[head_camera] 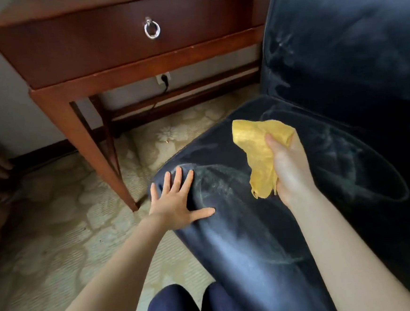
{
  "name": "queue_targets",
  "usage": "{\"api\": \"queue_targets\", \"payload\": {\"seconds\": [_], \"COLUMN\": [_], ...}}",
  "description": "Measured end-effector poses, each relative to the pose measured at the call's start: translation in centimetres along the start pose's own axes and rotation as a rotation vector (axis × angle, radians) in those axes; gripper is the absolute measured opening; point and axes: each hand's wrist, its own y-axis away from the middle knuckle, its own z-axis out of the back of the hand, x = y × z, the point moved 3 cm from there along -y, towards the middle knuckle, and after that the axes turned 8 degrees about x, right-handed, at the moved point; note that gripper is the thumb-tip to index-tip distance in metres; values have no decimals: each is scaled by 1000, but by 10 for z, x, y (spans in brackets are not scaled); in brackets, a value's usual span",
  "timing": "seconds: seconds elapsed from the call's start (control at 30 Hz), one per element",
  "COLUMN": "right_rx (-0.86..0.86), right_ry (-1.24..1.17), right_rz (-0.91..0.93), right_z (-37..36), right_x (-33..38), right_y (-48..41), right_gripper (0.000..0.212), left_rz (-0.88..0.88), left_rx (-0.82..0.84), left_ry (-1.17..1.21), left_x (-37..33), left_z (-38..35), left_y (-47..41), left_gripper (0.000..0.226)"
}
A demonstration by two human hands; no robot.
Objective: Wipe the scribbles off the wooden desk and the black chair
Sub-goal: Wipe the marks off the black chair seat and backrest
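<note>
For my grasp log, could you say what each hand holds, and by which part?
The right hand grips the yellow cloth, bunched at its middle; the left hand holds nothing, flat on the chair.

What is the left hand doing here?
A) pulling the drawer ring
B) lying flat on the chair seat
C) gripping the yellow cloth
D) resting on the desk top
B: the left hand lies with fingers spread on the front corner of the chair seat, while the right hand holds the cloth above the seat.
</note>
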Motion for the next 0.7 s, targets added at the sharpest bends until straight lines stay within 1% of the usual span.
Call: {"api": "queue_targets", "payload": {"seconds": [0.03, 0.1, 0.17, 0.23, 0.4, 0.53, 0.6, 0.7], "right_rx": [1, 11, 46, 108, 218, 367, 367, 338], "right_ry": [98, 256, 393, 524, 676, 981, 1106, 1249], "right_rz": [56, 154, 202, 208, 184, 126, 131, 221], "right_z": [-2, -7, -13, -23, -35, -38, -38, -34], "right_x": [-3, -10, -20, -27, -32, -49, -62, -72], "right_y": [-6, -18, -26, -27, -18, -1, 5, 20], "right_gripper": [14, 13, 13, 14, 22, 30, 34, 37], "left_rz": [-20, -40, -46, -48, -53, -6, 21, 67], "left_rx": [-40, -128, -157, -150, -140, -204, -230, -279], "left_ry": [14, 6, -45, -56, -19, -64, -98, -66], "left_x": [3, 6, 7, 6, 4, -3, -8, -18], "left_z": [-6, -10, -9, -9, -15, -23, -29, -38], "left_y": [-3, -9, -13, -13, -5, 9, 16, 33], "left_gripper": [115, 116, 116, 117, 111, 110, 110, 110]}}
